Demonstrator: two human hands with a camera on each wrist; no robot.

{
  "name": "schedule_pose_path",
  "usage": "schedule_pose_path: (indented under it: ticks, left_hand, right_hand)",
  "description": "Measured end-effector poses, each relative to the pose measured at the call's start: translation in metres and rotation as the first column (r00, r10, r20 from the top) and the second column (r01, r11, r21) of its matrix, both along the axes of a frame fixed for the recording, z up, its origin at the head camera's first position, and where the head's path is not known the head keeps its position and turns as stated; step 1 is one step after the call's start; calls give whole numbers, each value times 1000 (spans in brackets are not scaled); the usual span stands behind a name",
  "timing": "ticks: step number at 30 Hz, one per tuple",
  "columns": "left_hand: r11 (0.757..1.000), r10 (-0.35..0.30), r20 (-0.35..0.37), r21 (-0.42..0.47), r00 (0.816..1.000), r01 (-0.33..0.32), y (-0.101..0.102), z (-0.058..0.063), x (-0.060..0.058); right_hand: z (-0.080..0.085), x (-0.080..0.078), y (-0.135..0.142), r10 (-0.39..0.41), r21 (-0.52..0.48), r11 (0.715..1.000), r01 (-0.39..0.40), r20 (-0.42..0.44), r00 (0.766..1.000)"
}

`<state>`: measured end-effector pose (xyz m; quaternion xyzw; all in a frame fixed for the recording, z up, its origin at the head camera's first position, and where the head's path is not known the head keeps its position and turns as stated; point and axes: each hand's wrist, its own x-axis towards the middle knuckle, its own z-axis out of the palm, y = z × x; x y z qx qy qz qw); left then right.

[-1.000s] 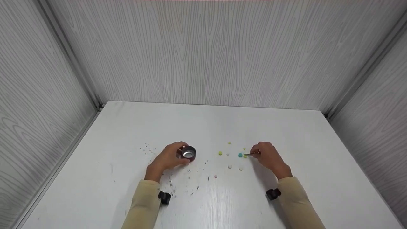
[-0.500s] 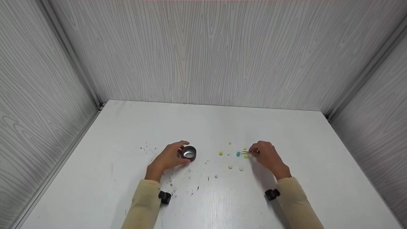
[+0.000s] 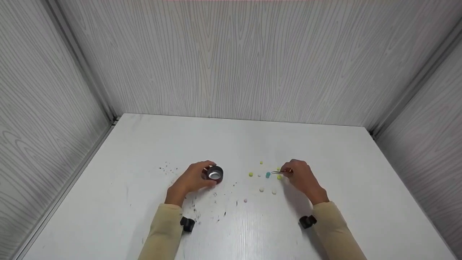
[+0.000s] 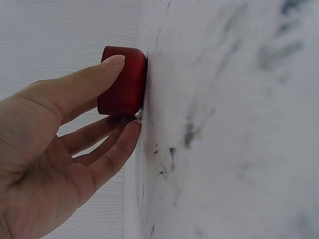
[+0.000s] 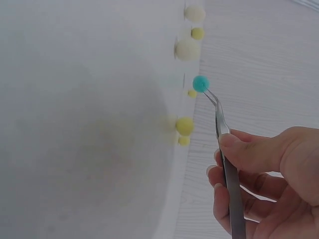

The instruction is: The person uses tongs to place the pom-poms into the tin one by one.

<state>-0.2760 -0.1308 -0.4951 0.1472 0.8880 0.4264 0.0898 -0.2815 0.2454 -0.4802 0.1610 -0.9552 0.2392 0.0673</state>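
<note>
My left hand (image 3: 193, 178) grips a small round cup (image 3: 215, 174) standing on the white table, thumb on the near side and fingers behind. Its inside is silvery; in the left wrist view the cup (image 4: 123, 82) has a smooth dark red wall. My right hand (image 3: 302, 178) holds metal tweezers (image 5: 230, 174) with bent tips, thumb pressed along one arm. Pinched at the tips is a small teal ball (image 5: 201, 83), raised off the table. Close under the tweezers lies a yellow ball (image 5: 185, 126).
Several small balls lie around the tweezers, among them a yellow ball (image 3: 251, 174) and a white ball (image 3: 261, 189). A pinkish ball (image 3: 245, 200) lies nearer the front. Dark smudges (image 3: 195, 208) mark the table near the left hand. Wood-grain panels (image 3: 231, 61) enclose the back and sides.
The right hand has shifted slightly left, carrying the teal ball in the tweezers away from the yellow ball beside it. The left hand and cup have stayed nearly still.
</note>
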Motion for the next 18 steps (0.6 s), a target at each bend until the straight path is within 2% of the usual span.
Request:
schedule_pose_path:
  ticks: [10,18]
  left_hand:
    - [1000,2,3,7,1000,-2,-1,3,2]
    - [1000,4,2,5,1000,-4,0,2,2]
  right_hand:
    - [5,3,-8,52,-42,998,-56,-86,995]
    - [13,0,-34,72,-80,994,-80,-102,992]
